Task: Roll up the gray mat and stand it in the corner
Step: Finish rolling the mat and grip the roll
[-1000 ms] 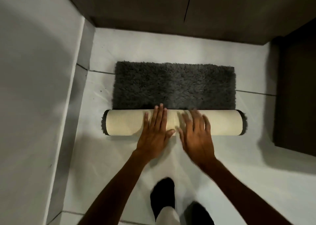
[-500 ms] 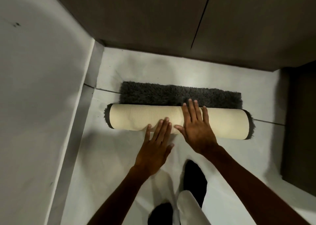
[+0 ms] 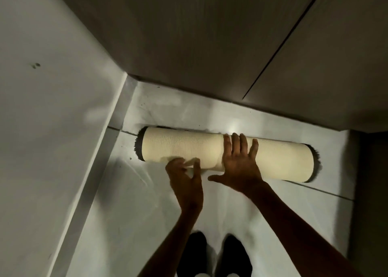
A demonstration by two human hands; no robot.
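While lying on the floor: mat fully rolled, cream backing outward.
Right hand: fingers spread flat on roll.
Left hand: fingertips pinching roll's near edge.

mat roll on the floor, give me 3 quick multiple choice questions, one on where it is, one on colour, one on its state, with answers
1. Where does the mat lie?
A. on the floor by the wall
B. on a shelf
C. in both arms, lifted

2. What colour is the outer face of the roll?
A. red
B. cream
C. blue

3. What state is the mat in?
A. flat
B. rolled up, lying down
C. standing upright in the corner

Answers:
1 A, it rests on the pale floor.
2 B, the backing is cream, with gray pile at the ends.
3 B, no flat part shows; the right hand presses on it, the left hand at its near edge.
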